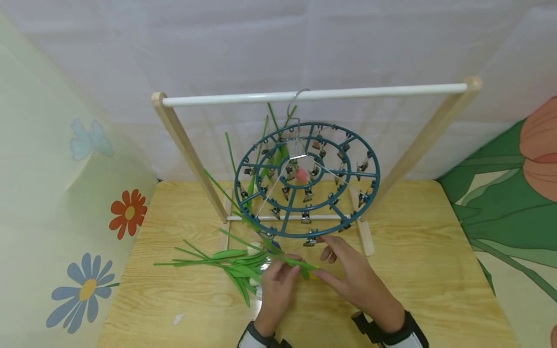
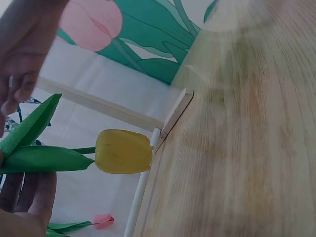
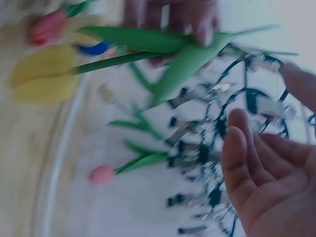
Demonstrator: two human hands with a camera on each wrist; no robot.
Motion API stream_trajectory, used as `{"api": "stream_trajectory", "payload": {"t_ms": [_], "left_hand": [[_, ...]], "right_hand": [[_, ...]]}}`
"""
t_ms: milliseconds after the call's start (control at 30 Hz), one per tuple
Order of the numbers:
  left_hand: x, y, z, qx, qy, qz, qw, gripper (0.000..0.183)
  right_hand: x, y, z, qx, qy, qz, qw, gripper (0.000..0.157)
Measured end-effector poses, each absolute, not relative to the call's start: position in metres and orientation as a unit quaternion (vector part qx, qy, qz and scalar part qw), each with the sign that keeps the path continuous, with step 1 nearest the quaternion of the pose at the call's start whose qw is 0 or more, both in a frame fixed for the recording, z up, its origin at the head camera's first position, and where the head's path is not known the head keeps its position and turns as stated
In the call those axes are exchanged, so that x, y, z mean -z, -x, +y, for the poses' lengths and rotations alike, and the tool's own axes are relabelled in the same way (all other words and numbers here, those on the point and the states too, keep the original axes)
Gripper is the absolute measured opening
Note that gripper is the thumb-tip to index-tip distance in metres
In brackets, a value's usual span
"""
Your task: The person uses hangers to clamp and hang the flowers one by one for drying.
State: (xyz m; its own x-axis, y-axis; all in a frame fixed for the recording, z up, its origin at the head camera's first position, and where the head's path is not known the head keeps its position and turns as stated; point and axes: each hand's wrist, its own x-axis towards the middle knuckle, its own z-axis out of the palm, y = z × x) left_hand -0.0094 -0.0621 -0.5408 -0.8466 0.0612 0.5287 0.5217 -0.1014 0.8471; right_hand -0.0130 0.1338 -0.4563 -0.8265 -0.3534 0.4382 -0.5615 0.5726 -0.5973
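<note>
My left hand pinches an artificial yellow tulip by its green leaves and stem, and the bloom points to the right, low over the table. My right hand is beside it, thumb and fingers spread apart with nothing between them in the right wrist view. Its fingertips are right at a metal clip on the near rim of a round teal clip hanger. From the hanger, pink tulips hang bloom down, among other stems clipped on its left side.
A wooden stand with a white top bar carries the hanger by its hook. Several loose tulips lie on the wooden table, left of my hands. A small white scrap lies near the front left. Painted walls flank the table.
</note>
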Motion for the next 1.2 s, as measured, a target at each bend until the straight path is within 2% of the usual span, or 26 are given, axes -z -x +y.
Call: {"api": "stream_trajectory", "payload": {"t_ms": [67, 167, 267, 333, 400, 567, 633, 933, 1033, 1200], "left_hand": [[0.541, 0.011, -0.061, 0.674, 0.236, -0.674, 0.188, 0.023], [0.543, 0.011, -0.059, 0.636, 0.253, -0.697, 0.213, 0.023], [0.543, 0.011, -0.057, 0.615, 0.263, -0.71, 0.222, 0.023], [0.543, 0.012, -0.057, 0.61, 0.267, -0.713, 0.221, 0.022], [0.541, 0.014, -0.057, 0.599, 0.266, -0.721, 0.225, 0.02], [0.539, 0.018, -0.059, 0.61, 0.257, -0.716, 0.221, 0.02], [0.539, 0.02, -0.06, 0.615, 0.258, -0.711, 0.223, 0.021], [0.535, 0.025, -0.05, 0.641, 0.258, -0.689, 0.22, 0.022], [0.534, 0.025, -0.046, 0.639, 0.253, -0.688, 0.233, 0.022], [0.532, 0.026, -0.04, 0.631, 0.244, -0.691, 0.254, 0.024]], "right_hand": [[0.447, 0.018, 0.127, -0.397, -0.251, -0.87, 0.151, 0.075], [0.44, 0.027, 0.119, -0.416, -0.247, -0.855, 0.185, 0.058], [0.437, 0.035, 0.114, -0.43, -0.261, -0.836, 0.22, 0.041], [0.435, 0.038, 0.112, -0.438, -0.269, -0.826, 0.231, 0.034], [0.433, 0.038, 0.111, -0.459, -0.264, -0.821, 0.213, 0.035], [0.431, 0.034, 0.112, -0.532, -0.227, -0.806, 0.124, 0.028], [0.431, 0.034, 0.113, -0.538, -0.216, -0.807, 0.111, 0.026], [0.43, 0.036, 0.115, -0.491, -0.266, -0.807, 0.191, 0.035], [0.431, 0.037, 0.116, -0.501, -0.283, -0.794, 0.196, 0.037], [0.432, 0.039, 0.118, -0.504, -0.287, -0.793, 0.186, 0.032]]}}
